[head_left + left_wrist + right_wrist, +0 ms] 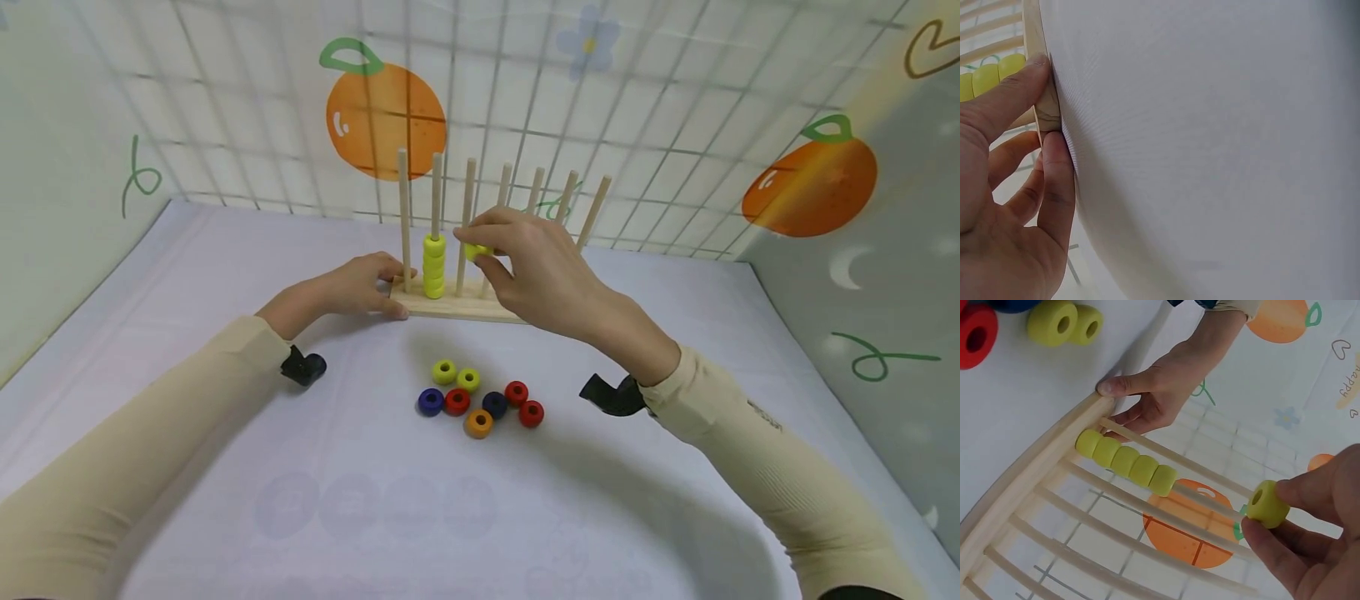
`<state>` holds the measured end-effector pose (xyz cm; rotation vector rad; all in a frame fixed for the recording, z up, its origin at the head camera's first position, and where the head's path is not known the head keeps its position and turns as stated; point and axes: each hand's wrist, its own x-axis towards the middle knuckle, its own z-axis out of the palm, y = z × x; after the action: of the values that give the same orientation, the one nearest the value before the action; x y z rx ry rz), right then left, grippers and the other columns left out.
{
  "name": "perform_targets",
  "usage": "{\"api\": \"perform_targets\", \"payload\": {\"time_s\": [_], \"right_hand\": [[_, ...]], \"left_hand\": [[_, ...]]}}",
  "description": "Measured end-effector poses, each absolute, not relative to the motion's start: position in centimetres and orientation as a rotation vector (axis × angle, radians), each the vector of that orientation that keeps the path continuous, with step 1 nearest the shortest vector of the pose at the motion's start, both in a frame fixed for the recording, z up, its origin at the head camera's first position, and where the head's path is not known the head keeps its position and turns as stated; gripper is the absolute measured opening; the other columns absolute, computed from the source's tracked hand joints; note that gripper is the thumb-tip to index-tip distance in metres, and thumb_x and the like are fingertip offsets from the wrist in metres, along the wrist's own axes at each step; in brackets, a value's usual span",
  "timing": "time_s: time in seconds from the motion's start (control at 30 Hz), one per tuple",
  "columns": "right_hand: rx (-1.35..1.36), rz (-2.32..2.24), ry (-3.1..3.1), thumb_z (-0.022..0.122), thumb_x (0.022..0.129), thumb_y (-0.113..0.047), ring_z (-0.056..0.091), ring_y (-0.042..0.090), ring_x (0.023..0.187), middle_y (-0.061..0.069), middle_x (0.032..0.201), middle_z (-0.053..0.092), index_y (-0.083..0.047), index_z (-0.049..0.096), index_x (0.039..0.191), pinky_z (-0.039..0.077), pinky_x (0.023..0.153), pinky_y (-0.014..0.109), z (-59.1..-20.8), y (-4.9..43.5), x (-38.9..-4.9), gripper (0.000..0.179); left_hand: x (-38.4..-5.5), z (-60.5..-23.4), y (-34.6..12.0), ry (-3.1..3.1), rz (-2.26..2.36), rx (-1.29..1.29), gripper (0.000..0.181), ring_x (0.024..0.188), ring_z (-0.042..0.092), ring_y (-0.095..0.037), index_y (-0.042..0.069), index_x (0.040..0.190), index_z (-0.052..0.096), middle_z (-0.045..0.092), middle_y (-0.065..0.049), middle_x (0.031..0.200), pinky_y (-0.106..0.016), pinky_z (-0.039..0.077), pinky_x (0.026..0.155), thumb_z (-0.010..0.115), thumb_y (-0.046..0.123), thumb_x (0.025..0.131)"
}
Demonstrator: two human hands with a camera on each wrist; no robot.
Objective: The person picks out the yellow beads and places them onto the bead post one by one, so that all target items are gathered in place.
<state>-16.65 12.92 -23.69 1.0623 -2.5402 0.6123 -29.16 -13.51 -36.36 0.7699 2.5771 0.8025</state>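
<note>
Has beige sleeves [157,442] nearest the camera, spread to either side of loose beads [457,411] on the white worktop [360,550]: two yellow, three red, two blue, one orange. Grips the left end of the rack [465,310] between thumb and fingers of the left hand [348,287]; pinches one more yellow bead [1270,507] between thumb and fingertips of the right hand [547,267], with its hole facing toward the base and no peg through it. Shows a stack [1124,461] of five yellow on the second peg [437,196] from the left, with bare wood above. Cannot tell the held bead's exact line to any peg; in the head view, appears just beside the third peg [468,192]. Could end up on the wrong peg, because of such close neighbours and a right hand blocking much of the row. Could also catch on a tip, through a tilted hole or fingertips over its edge. Risks a drop from too light a pinch, and then likely a roll among the loose beads. Might knock the thin pegs with the knuckles and jolt the narrow base; with a slackened left grip, might tip or slide the whole rack.
</note>
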Motion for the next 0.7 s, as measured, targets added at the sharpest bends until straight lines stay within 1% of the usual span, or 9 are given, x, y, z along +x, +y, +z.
{"api": "perform_targets", "payload": {"time_s": [0.23, 0.37, 0.57, 0.6, 0.7], "right_hand": [[1.044, 0.561, -2.553, 0.062, 0.094, 0.002, 0.062, 0.018, 0.083, 0.007, 0.120, 0.068, -0.005, 0.069, 0.127, 0.047, 0.063, 0.029, -23.2, 12.4, -17.0, 0.035], [1.036, 0.557, -2.544, 0.062, 0.094, 0.002, 0.062, 0.017, 0.084, 0.007, 0.119, 0.068, -0.005, 0.069, 0.128, 0.047, 0.063, 0.029, -23.2, 12.0, -17.4, 0.035], [1.030, 0.578, -2.520, 0.061, 0.095, 0.003, 0.063, 0.018, 0.088, 0.007, 0.118, 0.068, -0.004, 0.068, 0.127, 0.048, 0.065, 0.028, -23.0, 11.3, -18.1, 0.034], [1.025, 0.584, -2.512, 0.061, 0.095, 0.003, 0.063, 0.018, 0.089, 0.007, 0.117, 0.068, -0.004, 0.069, 0.127, 0.048, 0.066, 0.028, -22.9, 11.2, -18.2, 0.034], [1.018, 0.598, -2.489, 0.061, 0.095, 0.003, 0.062, 0.017, 0.085, 0.007, 0.116, 0.068, -0.004, 0.069, 0.126, 0.047, 0.065, 0.029, -22.5, 10.8, -18.5, 0.033]], "left_hand": [[-28.7, -35.9, -13.2, 2.567, 0.810, 0.769, 0.068, 0.135, 0.040, -0.039, 0.003, 0.145, 0.051, 0.047, -0.020, 0.143, -0.057, 0.027, 0.113, 0.079, 0.026, 0.087], [-28.7, -35.9, -13.2, 2.562, 0.817, 0.772, 0.068, 0.135, 0.039, -0.040, 0.002, 0.144, 0.051, 0.046, -0.020, 0.143, -0.057, 0.026, 0.113, 0.079, 0.026, 0.088], [-28.9, -36.1, -13.4, 2.569, 0.804, 0.763, 0.067, 0.136, 0.040, -0.040, 0.003, 0.145, 0.051, 0.047, -0.020, 0.144, -0.057, 0.027, 0.113, 0.078, 0.024, 0.088], [-28.9, -36.1, -13.4, 2.566, 0.807, 0.766, 0.067, 0.136, 0.039, -0.040, 0.003, 0.145, 0.051, 0.046, -0.021, 0.144, -0.057, 0.027, 0.113, 0.078, 0.024, 0.088], [-28.9, -35.9, -13.4, 2.557, 0.814, 0.760, 0.066, 0.137, 0.038, -0.040, 0.004, 0.145, 0.051, 0.045, -0.021, 0.145, -0.058, 0.026, 0.113, 0.078, 0.024, 0.089]]}}
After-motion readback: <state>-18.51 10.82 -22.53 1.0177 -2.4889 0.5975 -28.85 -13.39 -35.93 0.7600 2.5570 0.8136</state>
